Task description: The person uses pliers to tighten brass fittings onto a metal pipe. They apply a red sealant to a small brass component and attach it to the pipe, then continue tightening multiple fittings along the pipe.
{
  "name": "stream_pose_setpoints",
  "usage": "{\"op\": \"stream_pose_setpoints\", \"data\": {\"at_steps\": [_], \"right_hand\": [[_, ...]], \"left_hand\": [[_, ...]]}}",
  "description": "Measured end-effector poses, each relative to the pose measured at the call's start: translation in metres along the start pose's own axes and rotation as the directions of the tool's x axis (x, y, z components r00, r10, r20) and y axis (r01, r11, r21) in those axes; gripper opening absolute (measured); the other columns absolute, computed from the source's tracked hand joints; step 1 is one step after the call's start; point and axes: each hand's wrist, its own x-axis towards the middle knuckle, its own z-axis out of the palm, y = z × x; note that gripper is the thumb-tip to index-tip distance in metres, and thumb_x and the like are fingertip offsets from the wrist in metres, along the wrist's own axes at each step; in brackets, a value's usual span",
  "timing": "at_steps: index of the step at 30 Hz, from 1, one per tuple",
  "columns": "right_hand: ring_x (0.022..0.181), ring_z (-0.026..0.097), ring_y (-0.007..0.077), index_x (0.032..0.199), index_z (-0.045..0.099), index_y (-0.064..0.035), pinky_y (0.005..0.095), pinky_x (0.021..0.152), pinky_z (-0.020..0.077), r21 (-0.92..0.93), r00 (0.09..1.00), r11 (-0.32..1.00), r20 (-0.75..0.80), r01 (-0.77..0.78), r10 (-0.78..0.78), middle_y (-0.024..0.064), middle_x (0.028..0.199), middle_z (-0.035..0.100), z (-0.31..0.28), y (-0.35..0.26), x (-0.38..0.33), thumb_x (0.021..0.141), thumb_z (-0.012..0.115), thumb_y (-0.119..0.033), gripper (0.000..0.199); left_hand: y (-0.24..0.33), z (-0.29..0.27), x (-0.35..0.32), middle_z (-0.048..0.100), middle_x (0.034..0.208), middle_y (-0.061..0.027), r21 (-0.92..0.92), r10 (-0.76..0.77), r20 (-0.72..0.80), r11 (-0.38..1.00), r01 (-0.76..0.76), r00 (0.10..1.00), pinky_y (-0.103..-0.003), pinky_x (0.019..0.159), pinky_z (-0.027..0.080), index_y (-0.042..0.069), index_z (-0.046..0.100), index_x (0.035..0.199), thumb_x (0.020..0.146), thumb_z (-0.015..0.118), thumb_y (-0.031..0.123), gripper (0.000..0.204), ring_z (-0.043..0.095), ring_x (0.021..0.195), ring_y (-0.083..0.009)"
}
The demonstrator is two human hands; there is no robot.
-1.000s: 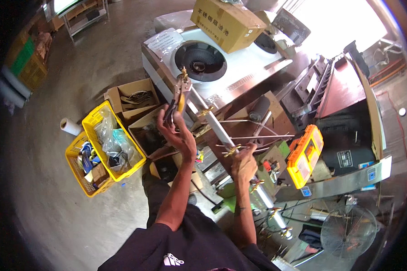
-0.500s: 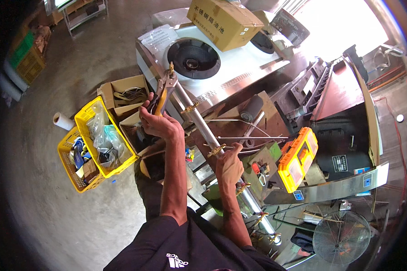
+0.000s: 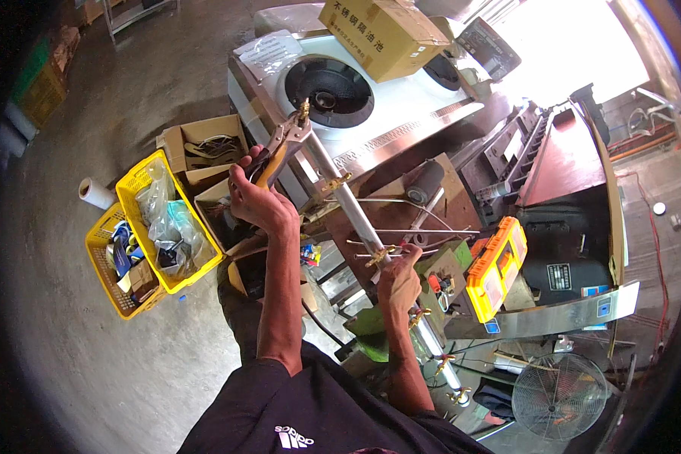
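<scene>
A long silver metal pipe [image 3: 349, 206] slants from the upper middle down to the lower right, with several brass valves [image 3: 336, 181] along its length. My right hand [image 3: 399, 287] is closed around the pipe below its middle, beside a brass valve [image 3: 380, 256]. In my left hand [image 3: 265, 203] are locking pliers [image 3: 278, 157] with yellow and dark handles. Their jaws are at the pipe's upper end, by an upright brass fitting [image 3: 304, 113]; whether they bite on it or on the pipe I cannot tell.
Beyond the pipe stands a steel stove [image 3: 401, 121] bearing a cardboard box [image 3: 382, 41]. Two yellow baskets [image 3: 175, 287] and open cartons [image 3: 204, 144] are on the left. At right are an orange toolbox [image 3: 496, 268], a brown board [image 3: 454, 193] and a floor fan [image 3: 559, 397].
The pipe, the pliers and both hands have shifted a little to the right together. Both grips look the same, and the view has tilted slightly.
</scene>
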Motion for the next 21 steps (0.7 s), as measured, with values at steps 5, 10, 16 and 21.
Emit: {"op": "stream_pose_setpoints", "data": {"at_steps": [5, 10, 16, 21], "right_hand": [[0.087, 0.071, 0.0419, 0.137, 0.047, -0.0068, 0.0519, 0.077, 0.0528, -0.264, 0.893, 0.909, -0.233, 0.323, -0.385, 0.0217, 0.094, 0.073, -0.009, -0.004, 0.008, 0.098, 0.057, -0.022, 0.044], [0.128, 0.057, 0.0349, 0.146, 0.05, -0.0063, 0.0509, 0.107, 0.0426, 0.237, 0.487, 0.474, 0.002, 0.848, -0.873, 0.0186, 0.129, 0.064, -0.011, -0.171, 0.048, 0.086, 0.068, -0.009, 0.063], [0.116, 0.06, 0.031, 0.138, 0.056, -0.0066, 0.0422, 0.1, 0.0475, 0.259, -0.073, -0.074, -0.013, 0.963, -0.997, 0.0147, 0.111, 0.067, 0.062, -0.229, 0.123, 0.084, 0.067, -0.009, 0.054], [0.095, 0.058, 0.0278, 0.129, 0.057, -0.0051, 0.0396, 0.089, 0.0475, 0.316, -0.122, -0.163, -0.147, 0.935, -0.982, 0.0091, 0.095, 0.064, 0.083, -0.24, 0.127, 0.082, 0.068, -0.009, 0.048]], "left_hand": [[-0.005, -0.006, 0.011, 0.073, 0.114, -0.0207, -0.009, 0.065, -0.028, 0.998, -0.066, 0.997, -0.046, 0.102, 0.056, -0.005, 0.061, 0.104, 0.104, 0.054, 0.024, 0.03, 0.072, 0.108, -0.0301], [0.002, -0.007, -0.006, 0.068, 0.124, -0.0199, 0.015, 0.122, 0.003, 0.992, -0.123, 0.992, -0.043, 0.101, 0.057, -0.006, 0.059, 0.118, 0.106, 0.057, 0.03, 0.038, 0.069, 0.112, -0.0289], [0.005, 0.0, -0.02, 0.064, 0.132, -0.0194, 0.248, 0.24, -0.109, 0.946, -0.207, 0.965, -0.042, 0.099, 0.057, -0.002, 0.06, 0.13, 0.105, 0.057, 0.038, 0.047, 0.066, 0.119, -0.0275], [0.008, 0.004, -0.003, 0.072, 0.113, -0.0162, 0.083, 0.159, -0.223, 0.986, -0.144, 0.962, -0.045, 0.097, 0.057, -0.002, 0.062, 0.109, 0.104, 0.048, 0.048, 0.053, 0.069, 0.105, -0.0265]]}}
